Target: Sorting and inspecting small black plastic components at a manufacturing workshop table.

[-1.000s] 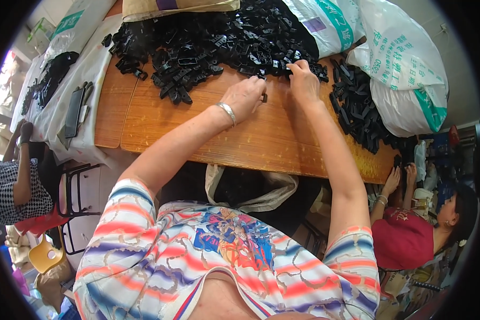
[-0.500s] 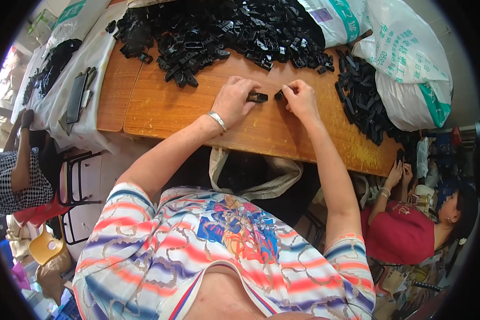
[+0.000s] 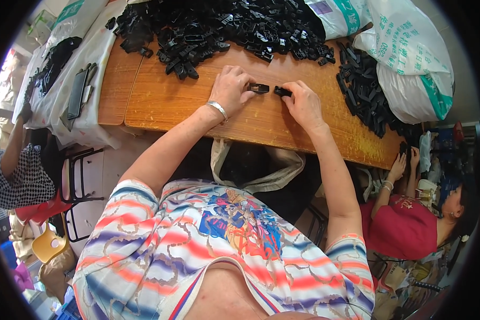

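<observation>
Over the wooden table (image 3: pixel 181 114), my left hand (image 3: pixel 230 92) is closed on a small black plastic frame (image 3: pixel 259 88), which sticks out to the right of the fingers and has an opening in its side. My right hand (image 3: pixel 302 104) pinches a short black plastic piece (image 3: pixel 282 92), its end pointing left toward the frame. A small gap separates the two parts. Beyond both hands spreads a large heap of black plastic parts (image 3: pixel 218 32). To the right of my right hand lies a second pile, of longer black strips (image 3: pixel 360 93).
White sacks with green print (image 3: pixel 410 64) stand at the back right. A co-worker in a red shirt (image 3: pixel 397 226) handles black parts at the table's right end. At left, another person in a checked top (image 3: pixel 24 176) sits by a white-covered table (image 3: pixel 93 114) holding a phone-like dark slab (image 3: pixel 77 93).
Both hands have shifted slightly away from me, and the right-hand piece now shows more, turned level and pointing at the frame. The person at left has moved an arm.
</observation>
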### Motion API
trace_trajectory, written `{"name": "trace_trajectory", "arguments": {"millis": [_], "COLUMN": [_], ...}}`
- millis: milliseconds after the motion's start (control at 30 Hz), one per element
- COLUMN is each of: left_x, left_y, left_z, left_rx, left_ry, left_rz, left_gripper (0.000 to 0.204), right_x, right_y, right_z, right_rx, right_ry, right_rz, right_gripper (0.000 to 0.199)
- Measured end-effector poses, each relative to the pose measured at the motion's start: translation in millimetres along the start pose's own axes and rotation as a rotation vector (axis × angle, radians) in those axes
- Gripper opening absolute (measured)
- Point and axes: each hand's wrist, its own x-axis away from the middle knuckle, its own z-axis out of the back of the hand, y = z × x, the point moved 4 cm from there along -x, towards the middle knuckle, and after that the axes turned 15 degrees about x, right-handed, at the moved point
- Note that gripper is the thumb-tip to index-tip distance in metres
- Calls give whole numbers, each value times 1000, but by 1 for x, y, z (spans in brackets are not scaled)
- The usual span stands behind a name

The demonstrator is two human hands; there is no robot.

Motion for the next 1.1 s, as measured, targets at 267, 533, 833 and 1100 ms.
{"name": "trace_trajectory", "arguments": {"millis": [267,533,833,1100], "left_x": [-1,-2,-2,-52], "left_y": [-2,-3,-2,-9], "left_z": [0,-3,-2,15], "left_rx": [0,-8,-30,83], "left_ry": [-22,-34,-18,-66], "left_rz": [22,37,-11,-74], "left_gripper": [24,22,22,41], "right_x": [-13,-14,-1,98], "right_y": [-36,-45,-61,-75], "right_z": [9,1,-11,15], "right_rx": [-277,-130,156,-126], "right_ry": [145,166,238,48], "right_rz": [33,208,270,179], "right_gripper": [23,22,27,30]}}
